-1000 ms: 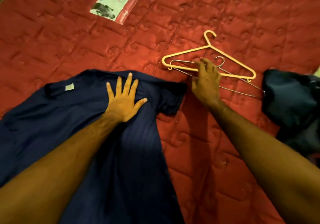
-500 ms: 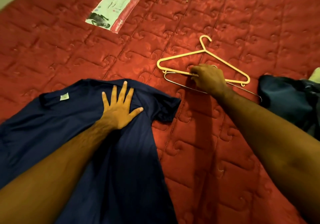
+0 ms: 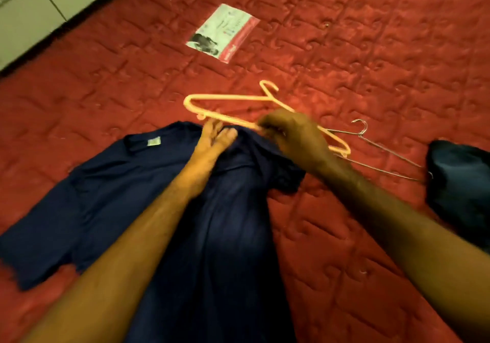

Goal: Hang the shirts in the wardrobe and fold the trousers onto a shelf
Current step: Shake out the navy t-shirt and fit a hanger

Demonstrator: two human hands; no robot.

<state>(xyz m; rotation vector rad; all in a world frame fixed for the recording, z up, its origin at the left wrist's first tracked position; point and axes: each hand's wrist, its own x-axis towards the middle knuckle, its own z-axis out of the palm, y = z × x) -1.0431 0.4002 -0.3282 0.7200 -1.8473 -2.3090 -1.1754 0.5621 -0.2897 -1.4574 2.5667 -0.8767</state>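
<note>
Home bedroom, red quilted mattress (image 3: 371, 51), clothes hangers (image 3: 228, 98), tiled floor (image 3: 31, 6)

A bed (image 3: 371, 51) with a red quilted cover carries everything. A navy shirt (image 3: 106, 197) lies spread flat across its near left part. A printed leaflet (image 3: 222, 32) lies farther back, well apart from the shirt. At the right, 1 wire hanger (image 3: 384, 146) lies on the cover, its far end touching a dark bundled garment (image 3: 461, 183) at the right edge
</note>
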